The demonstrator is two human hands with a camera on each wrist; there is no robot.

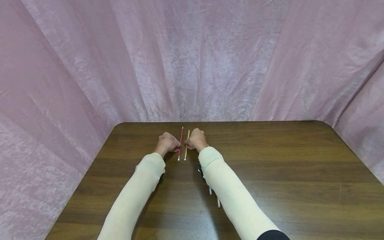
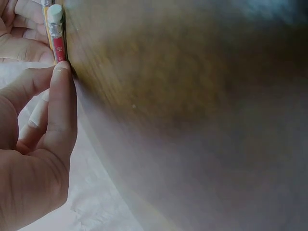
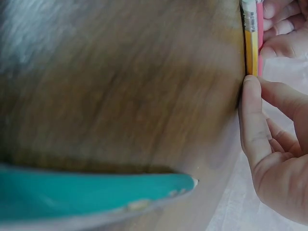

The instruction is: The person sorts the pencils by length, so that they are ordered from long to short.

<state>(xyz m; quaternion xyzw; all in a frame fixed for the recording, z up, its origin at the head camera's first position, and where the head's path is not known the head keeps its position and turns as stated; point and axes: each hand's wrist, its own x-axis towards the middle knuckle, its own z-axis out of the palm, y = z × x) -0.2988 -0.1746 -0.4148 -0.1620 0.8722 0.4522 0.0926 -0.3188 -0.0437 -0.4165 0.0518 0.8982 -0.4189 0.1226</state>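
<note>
Near the far edge of the table, a red pencil and a yellow pencil lie side by side with a narrow gap, eraser ends toward me. My left hand pinches the red pencil between thumb and finger from the left. From the other side, my right hand pinches the yellow pencil. The left wrist view shows the white eraser of the red pencil beyond the fingertips. In the right wrist view the metal band of the yellow pencil shows, with the red one just behind.
Two more pencil ends stick out from under my right forearm, which hides the rest. A blurred teal pencil with a sharpened tip crosses the right wrist view. A pink curtain hangs behind the brown wooden table.
</note>
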